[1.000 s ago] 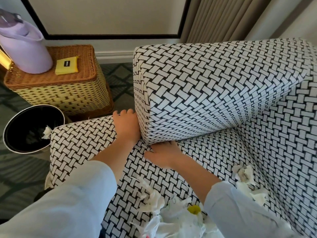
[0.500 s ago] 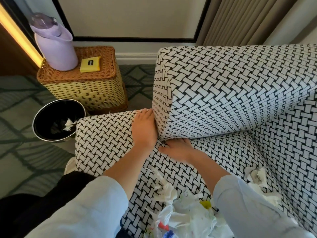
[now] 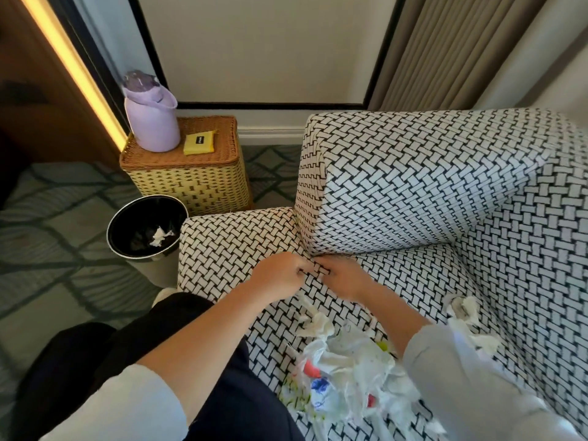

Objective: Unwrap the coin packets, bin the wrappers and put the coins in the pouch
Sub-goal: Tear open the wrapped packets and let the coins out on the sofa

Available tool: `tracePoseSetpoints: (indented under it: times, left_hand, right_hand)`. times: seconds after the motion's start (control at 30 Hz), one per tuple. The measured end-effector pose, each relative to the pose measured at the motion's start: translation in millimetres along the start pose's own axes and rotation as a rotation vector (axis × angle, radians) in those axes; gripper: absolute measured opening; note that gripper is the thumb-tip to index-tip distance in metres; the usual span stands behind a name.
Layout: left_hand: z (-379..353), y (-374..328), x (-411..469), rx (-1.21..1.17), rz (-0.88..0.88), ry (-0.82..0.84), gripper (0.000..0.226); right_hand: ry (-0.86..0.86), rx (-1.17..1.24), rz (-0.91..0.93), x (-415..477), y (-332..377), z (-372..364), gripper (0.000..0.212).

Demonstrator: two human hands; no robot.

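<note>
Now, left hand [image 3: 280, 276]: fingers curled, resting on the sofa seat [image 3: 229, 246] by the armrest [image 3: 413, 186] corner; I cannot tell whether it pinches anything.
Right hand [image 3: 345, 280]: curled likewise, just beside the left; grip unclear.
Wrappers [image 3: 350, 367]: crumpled heap on the seat near the right sleeve [image 3: 461, 377].
Bin [image 3: 127, 218]: on the floor beside the sofa, one wrapper [image 3: 160, 237] inside.
Yellow pouch [image 3: 199, 144]: on the wicker basket [image 3: 191, 186], beside a lilac jug [image 3: 151, 122].
</note>
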State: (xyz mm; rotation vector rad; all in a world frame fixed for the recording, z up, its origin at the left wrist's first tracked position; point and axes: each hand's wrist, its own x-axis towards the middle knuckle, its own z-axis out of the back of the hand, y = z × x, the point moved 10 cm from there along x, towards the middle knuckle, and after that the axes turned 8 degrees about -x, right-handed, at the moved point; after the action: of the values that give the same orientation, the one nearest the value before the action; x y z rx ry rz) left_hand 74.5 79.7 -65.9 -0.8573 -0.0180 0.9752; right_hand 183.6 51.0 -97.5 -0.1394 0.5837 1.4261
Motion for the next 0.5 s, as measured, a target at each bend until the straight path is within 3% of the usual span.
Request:
tracePoseSetpoints:
  times: [0.1,0.27,0.33,0.4,0.5]
  left_hand:
    - [-18,-2,-20,-0.031,0.004,0.065,0.042]
    - [-48,-9,-50,0.15,0.01,0.129,0.088]
    - [-52,-7,-53,0.182,0.011,0.057,0.079]
    - [-53,-9,-58,0.146,-0.008,-0.039,0.056]
    - [-55,-14,-67,0.068,-0.039,-0.104,0.033]
  right_hand:
    - [0.033,0.238,-0.051,-26,-10,7,0.043]
    - [-0.101,0.071,-0.14,-81,-9,15,0.044]
    - [-0.082,0.045,-0.147,-95,-6,7,0.051]
    - [-0.012,0.07,-0.155,-109,-1,-6,0.057]
    - [0.012,0.131,-0.114,-121,13,-21,0.042]
